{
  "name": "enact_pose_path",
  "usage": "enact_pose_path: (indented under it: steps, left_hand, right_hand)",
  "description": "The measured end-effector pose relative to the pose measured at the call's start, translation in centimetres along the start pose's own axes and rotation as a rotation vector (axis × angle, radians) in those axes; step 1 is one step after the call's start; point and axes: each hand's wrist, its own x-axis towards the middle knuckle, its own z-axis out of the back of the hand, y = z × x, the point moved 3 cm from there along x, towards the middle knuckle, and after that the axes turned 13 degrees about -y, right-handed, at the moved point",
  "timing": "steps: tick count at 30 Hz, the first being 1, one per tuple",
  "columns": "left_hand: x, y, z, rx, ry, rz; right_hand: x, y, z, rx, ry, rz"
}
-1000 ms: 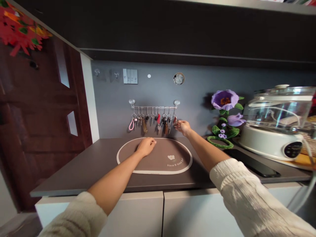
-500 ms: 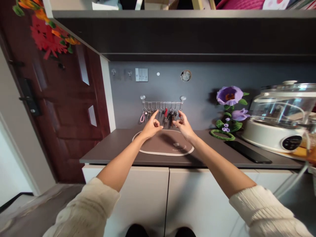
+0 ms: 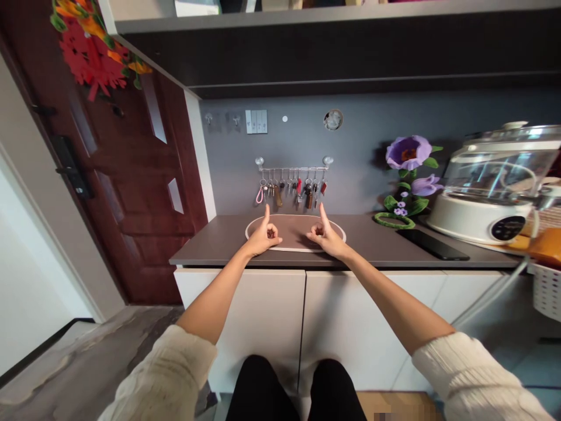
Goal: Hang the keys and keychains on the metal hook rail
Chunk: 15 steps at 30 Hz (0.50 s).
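My left hand (image 3: pixel 262 238) and my right hand (image 3: pixel 329 238) are raised over the front of the counter, a little apart from each other. Nothing is held in either one. On each, the index finger points up, the thumb reaches inward and the other fingers are curled loosely. Between and behind them lies an oval brown mat (image 3: pixel 294 227) with a pale rim. On the wall beyond hangs a metal hook rail (image 3: pixel 293 169) with several key rings, among them a pink loop (image 3: pixel 259 194), a brown fob (image 3: pixel 278 196) and a small red tag (image 3: pixel 324 188). Neither hand touches the keys.
A purple flower ornament (image 3: pixel 409 155), a black phone (image 3: pixel 432 244) and a clear-walled white appliance (image 3: pixel 482 199) stand or lie on the counter (image 3: pixel 372 248) at right. An overhanging shelf (image 3: pixel 307 55) runs above. At left is a dark red door (image 3: pixel 144 234).
Both hands have drawn back and down from the key rail toward the counter's front edge. The view has tilted downward, showing more of my legs. Keys that the hands covered now show.
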Motion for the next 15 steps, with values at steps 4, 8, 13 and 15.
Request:
enact_pose_path:
  steps: [4,8,13,15]
  left_hand:
    - [0.1,0.0,-0.2,-0.047,0.007,0.016]
    - [1.3,0.8,0.2,-0.081,-0.06,0.076]
    - [5.5,2.7,2.9,0.143,-0.309,0.164]
    - [7.7,3.5,4.2,0.272,-0.41,0.191]
  right_hand:
    - [0.1,0.0,0.4,-0.038,0.008,0.029]
    - [1.6,-1.3,1.5,-0.104,-0.016,0.017]
    - [6.4,-4.0,4.8,-0.215,-0.246,-0.009]
    - [8.8,-5.1,6.1,-0.255,-0.329,-0.045]
